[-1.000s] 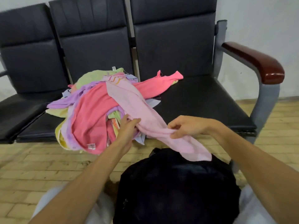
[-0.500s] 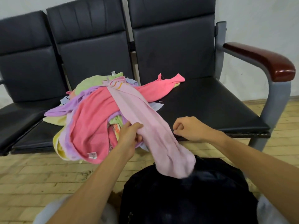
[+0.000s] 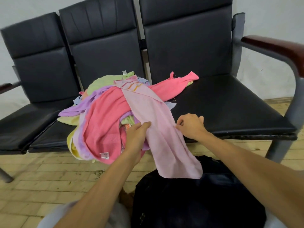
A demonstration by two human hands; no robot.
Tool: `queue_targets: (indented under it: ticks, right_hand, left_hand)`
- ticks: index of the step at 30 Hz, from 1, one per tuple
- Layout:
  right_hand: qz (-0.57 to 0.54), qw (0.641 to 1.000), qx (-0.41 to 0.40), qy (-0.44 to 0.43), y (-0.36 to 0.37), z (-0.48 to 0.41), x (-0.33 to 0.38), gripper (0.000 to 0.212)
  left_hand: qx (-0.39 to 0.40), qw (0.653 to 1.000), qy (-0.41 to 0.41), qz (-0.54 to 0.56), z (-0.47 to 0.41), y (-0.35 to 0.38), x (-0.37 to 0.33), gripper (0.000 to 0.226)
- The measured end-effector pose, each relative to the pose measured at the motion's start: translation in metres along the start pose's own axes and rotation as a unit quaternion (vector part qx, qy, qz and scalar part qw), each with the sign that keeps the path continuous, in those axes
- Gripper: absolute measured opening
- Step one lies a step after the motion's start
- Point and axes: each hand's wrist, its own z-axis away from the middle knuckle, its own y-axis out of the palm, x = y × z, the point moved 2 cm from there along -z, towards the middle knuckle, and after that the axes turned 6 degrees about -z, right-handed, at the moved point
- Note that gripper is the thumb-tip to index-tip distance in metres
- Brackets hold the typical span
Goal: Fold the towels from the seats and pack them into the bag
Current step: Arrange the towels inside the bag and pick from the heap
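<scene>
A pile of towels [image 3: 102,116] in pink, purple, green and yellow lies on the middle seat of a black bench. A long pale pink towel [image 3: 158,129] runs from the top of the pile down over the seat's front edge, its end hanging over a black bag [image 3: 197,203] on my lap. My left hand [image 3: 136,137] grips the pale towel's left edge. My right hand [image 3: 190,125] pinches its right edge at the same height.
The black seat [image 3: 230,109] on the right is bare, bounded by a grey frame with a dark red armrest [image 3: 279,48]. The left seat [image 3: 19,125] is bare too. Wooden floor [image 3: 41,178] lies below the bench.
My hands have slid apart along the pale pink towel to its two side edges, and the towel hangs flatter and wider. The view has moved closer to the bench.
</scene>
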Motion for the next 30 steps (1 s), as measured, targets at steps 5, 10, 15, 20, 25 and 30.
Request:
queue_targets:
  ticks: [5,10,15,20,25,30]
  right_hand:
    - [-0.160,0.986,0.027,0.047,-0.020,0.005,-0.001,0.022]
    - [-0.402,0.907,0.044,0.116,-0.042,0.021,-0.017,0.014]
    - [-0.544,0.810,0.079,0.204,-0.063,0.043,-0.038,0.006]
    - [-0.524,0.806,0.115,0.250,-0.072,0.072,-0.053,0.017]
    - [-0.419,0.871,0.114,0.228,-0.077,0.084,-0.059,0.010]
    - [-0.432,0.871,0.051,0.228,-0.089,0.084,-0.075,0.008]
  left_hand:
    - [0.001,1.000,-0.005,0.020,0.000,-0.001,0.004,0.006]
    - [0.029,0.998,-0.012,0.054,-0.002,-0.003,0.006,0.038]
    - [0.078,0.996,-0.043,0.014,0.011,0.003,0.009,0.011]
    - [0.134,0.975,-0.144,0.103,0.019,0.015,0.017,0.037]
    - [0.062,0.993,-0.097,0.034,0.019,0.019,0.030,0.017]
    - [0.103,0.988,-0.115,0.028,0.020,0.016,0.034,0.011]
